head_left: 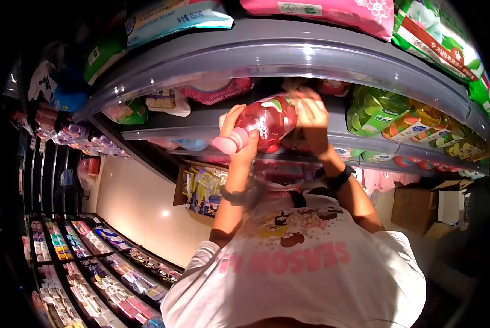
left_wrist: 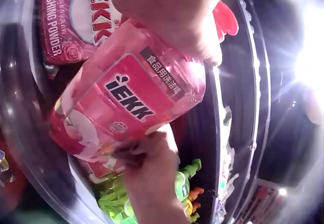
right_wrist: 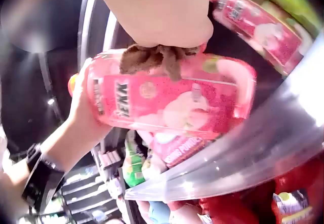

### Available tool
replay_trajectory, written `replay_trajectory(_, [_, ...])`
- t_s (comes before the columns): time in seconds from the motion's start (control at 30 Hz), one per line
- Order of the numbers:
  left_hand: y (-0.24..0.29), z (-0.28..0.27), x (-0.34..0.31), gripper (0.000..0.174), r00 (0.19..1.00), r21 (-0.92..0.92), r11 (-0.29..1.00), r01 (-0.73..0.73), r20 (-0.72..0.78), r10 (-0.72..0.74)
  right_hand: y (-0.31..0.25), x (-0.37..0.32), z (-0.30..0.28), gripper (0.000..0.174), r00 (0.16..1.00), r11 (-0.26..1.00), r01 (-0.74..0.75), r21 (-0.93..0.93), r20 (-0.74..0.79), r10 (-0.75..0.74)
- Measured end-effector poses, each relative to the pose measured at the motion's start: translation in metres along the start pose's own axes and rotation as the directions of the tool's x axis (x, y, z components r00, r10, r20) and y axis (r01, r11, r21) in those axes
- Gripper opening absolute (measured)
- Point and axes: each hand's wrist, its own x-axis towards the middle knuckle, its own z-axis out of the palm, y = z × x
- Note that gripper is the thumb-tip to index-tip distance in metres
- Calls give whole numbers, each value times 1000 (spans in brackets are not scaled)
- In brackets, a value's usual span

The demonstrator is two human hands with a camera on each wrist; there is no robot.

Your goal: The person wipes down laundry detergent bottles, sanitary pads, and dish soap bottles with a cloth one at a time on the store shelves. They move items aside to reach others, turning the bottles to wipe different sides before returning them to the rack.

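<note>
A clear bottle of pink-red dish soap point(head_left: 266, 121) with a pink cap point(head_left: 229, 143) is held tilted in front of the middle shelf. My left hand point(head_left: 246, 150) grips it near the cap end, thumb on one side and fingers on the other. On the bottle's far part, my right hand point(head_left: 312, 117) holds a crumpled brown cloth point(right_wrist: 159, 61) against its side. The IEKK label point(left_wrist: 129, 95) faces the left wrist camera. In the right wrist view, the cloth overlaps the upper edge of the bottle, and the palm hides part of it.
Behind the bottle lies a pink washing powder bag point(left_wrist: 63, 26). Green and yellow soap bottles point(head_left: 373, 112) stand to the right. A clear shelf lip point(head_left: 305, 52) curves above the hands. Cardboard boxes point(head_left: 415, 208) sit low on the right.
</note>
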Motion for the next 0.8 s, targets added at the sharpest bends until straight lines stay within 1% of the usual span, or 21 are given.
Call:
replay_trajectory(0.03, [-1, -1, -2, 58, 998, -32, 998, 49, -37, -51, 6, 4, -2, 25, 929, 846, -360, 393, 63, 366])
replay_trajectory(0.07, [-2, -2, -3, 60, 998, -14, 998, 57, -34, -58, 22, 5, 1, 25, 940, 887, -325, 327, 7, 342])
replay_trajectory(0.1, [-4, -2, -2, 61, 998, 4, 998, 62, -29, -61, 24, 11, 2, 25, 949, 922, -289, 257, -52, 311])
replay_trajectory(0.17, [-3, -4, 4, 67, 1000, 35, 999, 10, -6, -10, 19, 13, 2, 26, 939, 913, -333, 236, -2, 343])
replay_trajectory(0.2, [0, -1, 4, 73, 999, 31, 999, 40, -16, -39, -1, 18, -4, 27, 942, 876, -329, 352, 55, 331])
replay_trajectory(0.23, [2, -1, 4, 73, 999, 27, 998, 54, -9, -54, -14, 20, -9, 26, 919, 860, -391, 328, 188, 346])
replay_trajectory(0.27, [0, 1, 3, 73, 997, 9, 998, 66, -28, -66, -36, 29, -16, 27, 980, 918, -189, 349, 133, 151])
replay_trajectory(0.3, [-1, 3, 1, 72, 996, -12, 997, 79, -45, -79, -58, 39, -25, 28, 996, 934, 20, 356, 73, -49])
replay_trajectory(0.37, [4, 2, 1, 72, 996, -8, 996, 85, -25, -85, -85, 43, -41, 33, 977, 960, 108, 260, 149, -150])
replay_trajectory(0.4, [5, 3, 1, 71, 996, -15, 996, 90, -6, -90, -91, 46, -42, 32, 970, 941, 201, 274, 77, -230])
replay_trajectory(0.43, [5, 4, 1, 70, 995, -22, 995, 95, 13, -95, -94, 41, -45, 35, 955, 950, 220, 220, 152, -256])
replay_trajectory(0.5, [7, 6, 2, 66, 996, -38, 996, 82, 49, -80, -101, 26, -51, 42, 942, 960, 199, 199, 231, -243])
replay_trajectory(0.53, [9, 7, 1, 65, 994, -9, 995, 100, 54, -99, -99, 23, -54, 45, 932, 959, 231, 162, 247, -266])
replay_trajectory(0.6, [16, 13, 5, 64, 992, 16, 993, 116, 47, -116, -92, 27, -58, 45, 934, 963, 211, 166, 258, -248])
replay_trajectory(0.63, [19, 17, 7, 63, 995, 65, 994, 90, 43, -93, -91, 32, -59, 45, 939, 969, 182, 169, 261, -222])
replay_trajectory(0.67, [22, 19, 6, 62, 996, 116, 991, 68, 47, -74, -91, 41, -61, 40, 949, 975, 181, 132, 237, -208])
replay_trajectory(0.7, [18, 21, 5, 62, 998, 76, 996, 37, 45, -41, -89, 52, -61, 36, 946, 977, 160, 143, 260, -193])
replay_trajectory(0.77, [18, 25, 7, 61, 998, 83, 996, 15, 55, -20, -78, 74, -53, 32, 949, 962, 262, 82, 162, -272])
replay_trajectory(0.8, [18, 28, 8, 59, 999, 100, 995, 7, 34, -11, -73, 79, -54, 32, 955, 979, 179, 94, 221, -196])
